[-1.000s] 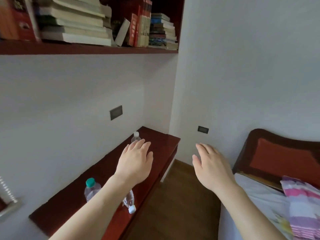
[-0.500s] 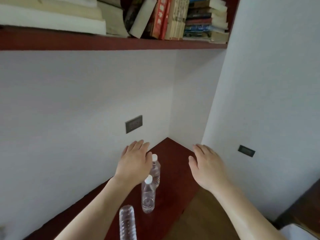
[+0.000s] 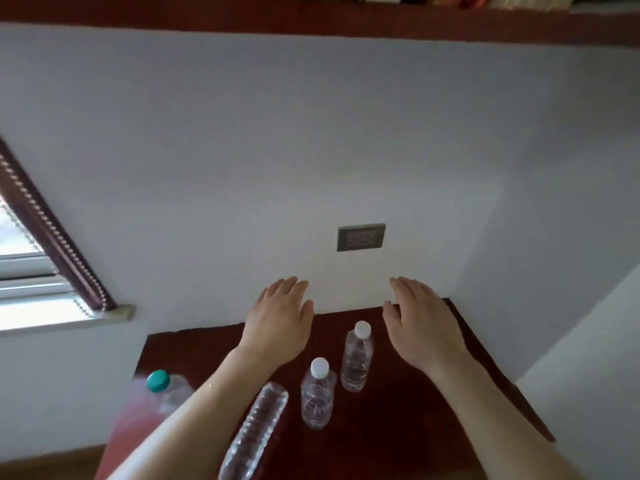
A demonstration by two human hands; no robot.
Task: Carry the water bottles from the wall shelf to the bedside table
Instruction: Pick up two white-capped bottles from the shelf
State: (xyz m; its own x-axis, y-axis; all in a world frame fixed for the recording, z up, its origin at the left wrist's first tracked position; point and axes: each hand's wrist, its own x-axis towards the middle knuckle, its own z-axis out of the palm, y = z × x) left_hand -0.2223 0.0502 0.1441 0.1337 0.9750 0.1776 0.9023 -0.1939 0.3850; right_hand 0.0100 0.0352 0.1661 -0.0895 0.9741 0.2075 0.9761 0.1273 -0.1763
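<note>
On the wall shelf (image 3: pixel 433 393): near white-capped bottle (image 3: pixel 317 400) and far white-capped bottle (image 3: pixel 356 362), upright; clear bottle (image 3: pixel 258 431) lying; green-capped bottle (image 3: pixel 166 389) at left. Left hand (image 3: pixel 280 323), right hand (image 3: pixel 422 327) — fingers straight, holding nothing — hover either side, likely spread to take one each.

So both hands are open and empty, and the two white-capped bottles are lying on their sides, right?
No: the head view shows the two white-capped bottles standing upright on the shelf. The left hand and right hand are indeed open and empty.
</note>
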